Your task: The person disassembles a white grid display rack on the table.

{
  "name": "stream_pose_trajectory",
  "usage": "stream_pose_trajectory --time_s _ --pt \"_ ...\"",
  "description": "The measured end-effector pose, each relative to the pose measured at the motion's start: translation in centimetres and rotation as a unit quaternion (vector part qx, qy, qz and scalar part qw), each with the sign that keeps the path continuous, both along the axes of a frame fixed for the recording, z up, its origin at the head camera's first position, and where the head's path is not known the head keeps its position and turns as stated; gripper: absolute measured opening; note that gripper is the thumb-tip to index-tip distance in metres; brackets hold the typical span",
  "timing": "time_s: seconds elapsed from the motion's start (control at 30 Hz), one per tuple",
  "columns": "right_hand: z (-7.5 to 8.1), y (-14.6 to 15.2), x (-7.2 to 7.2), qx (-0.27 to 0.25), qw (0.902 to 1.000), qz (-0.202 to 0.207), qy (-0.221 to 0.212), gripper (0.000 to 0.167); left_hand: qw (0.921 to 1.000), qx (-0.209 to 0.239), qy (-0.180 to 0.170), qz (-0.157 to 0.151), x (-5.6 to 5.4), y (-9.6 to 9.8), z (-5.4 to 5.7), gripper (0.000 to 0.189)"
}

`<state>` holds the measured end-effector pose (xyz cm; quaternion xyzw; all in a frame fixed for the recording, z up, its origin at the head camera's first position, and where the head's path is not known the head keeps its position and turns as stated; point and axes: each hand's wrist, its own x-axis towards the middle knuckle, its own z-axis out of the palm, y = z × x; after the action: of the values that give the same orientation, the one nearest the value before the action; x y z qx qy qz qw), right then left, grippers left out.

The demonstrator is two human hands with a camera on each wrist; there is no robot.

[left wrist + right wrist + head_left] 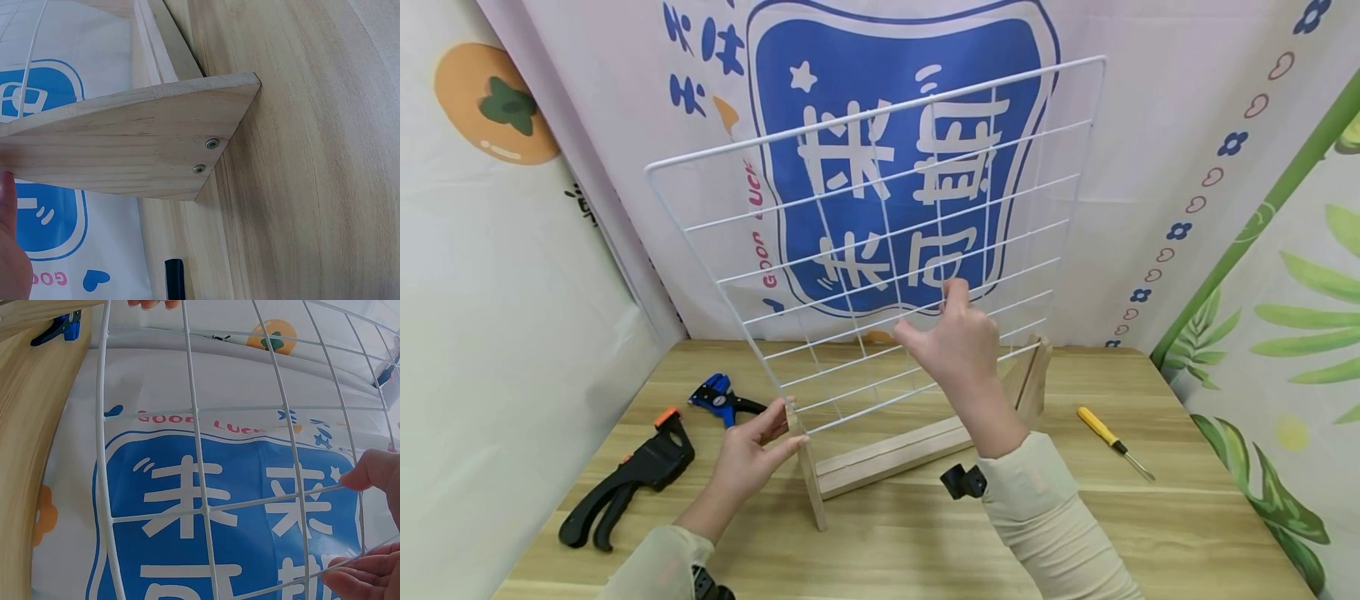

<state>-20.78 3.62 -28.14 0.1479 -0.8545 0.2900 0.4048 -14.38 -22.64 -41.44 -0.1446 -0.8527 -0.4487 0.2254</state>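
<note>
In the head view, your left hand (pixel 748 454) has its fingers pinching the top of the stand's left upright (pixel 811 483), by the white wire grid (pixel 888 232)'s lower corner; your right hand (pixel 962 342) grasps the grid's wires. It slants above the table (pixel 910 550), between the black clamp (pixel 647 467) toward the left edge and the yellow screwdriver (pixel 1101 429) toward the right. Your left wrist view alone reveals two screw heads (pixel 212 144). Your right wrist view shows thumb and fingers on neighbouring wires.
</note>
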Motion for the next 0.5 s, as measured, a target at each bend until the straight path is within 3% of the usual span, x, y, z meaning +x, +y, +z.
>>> stream_pose_trajectory --time_s 0.23,0.5 --pt "0.2 -0.2 0.3 0.007 0.9994 0.002 0.034 0.056 0.9999 -0.003 -0.012 0.009 0.0 0.1 0.1 0.060" --pt "-0.9 -0.3 0.6 0.005 0.9982 -0.032 0.051 0.055 0.9998 0.000 -0.015 0.010 0.0 0.0 0.0 0.060"
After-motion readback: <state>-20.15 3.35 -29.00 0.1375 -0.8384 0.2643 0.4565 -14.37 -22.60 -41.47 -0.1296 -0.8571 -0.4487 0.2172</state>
